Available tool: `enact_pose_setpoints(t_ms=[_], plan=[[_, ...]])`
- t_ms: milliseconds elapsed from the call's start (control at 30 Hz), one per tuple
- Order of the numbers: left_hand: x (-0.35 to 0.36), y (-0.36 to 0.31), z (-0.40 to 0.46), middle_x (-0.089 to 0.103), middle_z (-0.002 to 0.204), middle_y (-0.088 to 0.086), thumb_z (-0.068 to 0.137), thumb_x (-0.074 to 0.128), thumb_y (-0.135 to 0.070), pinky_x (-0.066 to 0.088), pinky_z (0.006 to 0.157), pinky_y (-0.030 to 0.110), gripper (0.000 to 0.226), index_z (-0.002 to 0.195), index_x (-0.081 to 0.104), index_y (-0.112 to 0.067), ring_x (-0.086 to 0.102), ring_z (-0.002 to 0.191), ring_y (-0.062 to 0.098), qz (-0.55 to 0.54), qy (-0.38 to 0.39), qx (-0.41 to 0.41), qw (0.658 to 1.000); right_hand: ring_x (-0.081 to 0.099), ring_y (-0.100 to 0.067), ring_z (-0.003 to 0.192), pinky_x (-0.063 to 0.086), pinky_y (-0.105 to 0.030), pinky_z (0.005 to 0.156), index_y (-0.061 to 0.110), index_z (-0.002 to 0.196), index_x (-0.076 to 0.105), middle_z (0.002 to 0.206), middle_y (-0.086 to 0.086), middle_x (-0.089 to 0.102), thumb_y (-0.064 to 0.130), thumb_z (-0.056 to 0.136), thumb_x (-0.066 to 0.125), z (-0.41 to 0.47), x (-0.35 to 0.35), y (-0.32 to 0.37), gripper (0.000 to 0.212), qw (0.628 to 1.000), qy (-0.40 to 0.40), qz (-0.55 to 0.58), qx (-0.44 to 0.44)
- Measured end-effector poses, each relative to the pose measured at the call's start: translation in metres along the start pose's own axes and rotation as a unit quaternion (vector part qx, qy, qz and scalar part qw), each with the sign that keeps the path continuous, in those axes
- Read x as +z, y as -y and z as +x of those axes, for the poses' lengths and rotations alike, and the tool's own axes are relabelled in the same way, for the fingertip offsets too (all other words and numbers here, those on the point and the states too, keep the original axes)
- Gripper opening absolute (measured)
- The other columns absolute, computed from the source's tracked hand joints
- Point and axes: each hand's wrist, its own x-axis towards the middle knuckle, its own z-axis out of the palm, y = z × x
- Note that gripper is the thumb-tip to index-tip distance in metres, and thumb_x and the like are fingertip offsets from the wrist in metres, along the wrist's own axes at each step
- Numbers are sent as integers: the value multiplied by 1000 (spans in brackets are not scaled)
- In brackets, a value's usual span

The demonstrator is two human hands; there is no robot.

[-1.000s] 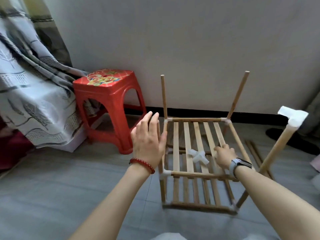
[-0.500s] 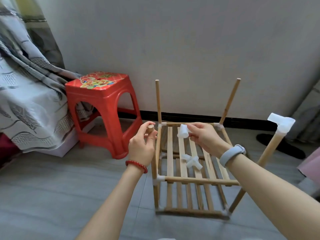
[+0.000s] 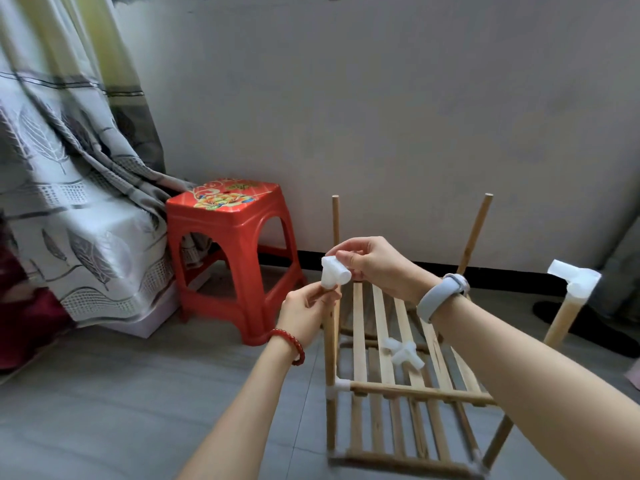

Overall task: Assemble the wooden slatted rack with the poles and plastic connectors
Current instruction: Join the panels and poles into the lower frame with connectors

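You are over a grey tiled floor [image 3: 104, 393] with a plain pale wall [image 3: 381, 116] behind, and the half-built wooden slatted rack [image 3: 391, 362] stands on the floor against that wall. Your right hand [image 3: 377, 263] pinches a white plastic three-way connector [image 3: 334, 273] just above the rack's near-left upright pole [image 3: 330, 341]. Your left hand [image 3: 306, 311], with a red bead bracelet [image 3: 292, 344] at its wrist, grips the top of that pole, right under the connector; whether the connector is seated on the pole you cannot tell. A second white plastic connector [image 3: 403, 353] lies loose on the rack's upper slats. Two bare poles rise from the rack's back corners, and the near-right pole [image 3: 562, 318] carries a white corner connector [image 3: 573, 277]. Left of the rack stands a red plastic stool [image 3: 232, 258], and beyond it hangs a grey leaf-patterned curtain [image 3: 69, 202].
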Motion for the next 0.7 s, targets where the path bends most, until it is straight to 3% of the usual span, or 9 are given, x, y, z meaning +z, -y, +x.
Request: enact_pose_setpoints(t_ms=[233, 333, 400, 467, 567, 633, 700], plan=[[-2, 11, 5, 68, 80, -10, 87, 64, -18, 51, 76, 19, 8, 93, 70, -19, 64, 85, 6, -24, 18, 0, 1000, 60, -29, 97, 49, -42, 90, 21, 90, 71, 96, -2, 65, 14, 96, 51, 2, 2, 10, 22, 996, 53, -77, 8], [-2, 12, 6, 68, 78, -14, 87, 65, -19, 49, 70, 12, 9, 95, 69, -21, 63, 80, -2, -31, 23, 3, 999, 56, -19, 105, 50, -27, 83, 22, 109, 66, 107, 6, 57, 27, 96, 50, 1, 2, 8, 22, 988, 48, -144, -36], [-2, 13, 7, 69, 83, -13, 87, 64, -21, 49, 74, 13, 11, 98, 68, -23, 64, 84, -1, -25, 19, 10, 999, 45, -11, 113, 41, -22, 89, 28, 122, 57, 120, 9, 43, 39, 91, 55, -2, 0, 7, 33, 979, 61, -188, -54], [-2, 13, 7, 70, 88, -12, 88, 62, -24, 50, 79, 17, 11, 98, 68, -25, 65, 89, 2, -24, 16, 13, 999, 38, -7, 112, 35, -23, 93, 32, 128, 51, 126, 9, 34, 42, 86, 62, -6, -3, 6, 45, 958, 88, -264, -69], [-1, 16, 6, 71, 91, -7, 88, 62, -22, 51, 84, 22, 15, 101, 68, -21, 65, 94, 7, -22, 21, 15, 999, 47, -12, 107, 42, -24, 90, 21, 128, 53, 127, 0, 46, 28, 89, 62, -9, -1, 7, 41, 901, 82, -398, -155], [-1, 17, 6, 70, 92, -8, 87, 64, -21, 50, 87, 22, 18, 104, 68, -18, 65, 96, 8, -20, 13, 7, 1000, 52, -7, 100, 43, -19, 86, 15, 122, 59, 120, -4, 53, 17, 89, 60, -4, -3, 15, 33, 914, 10, -346, -211], [-1, 18, 7, 70, 93, -7, 87, 63, -21, 49, 87, 20, 16, 103, 67, -21, 65, 98, 8, -29, 10, 7, 1000, 57, 3, 75, 45, -11, 67, 16, 113, 61, 106, -5, 59, 12, 91, 57, 2, -14, 30, 22, 962, -75, -174, -196]])
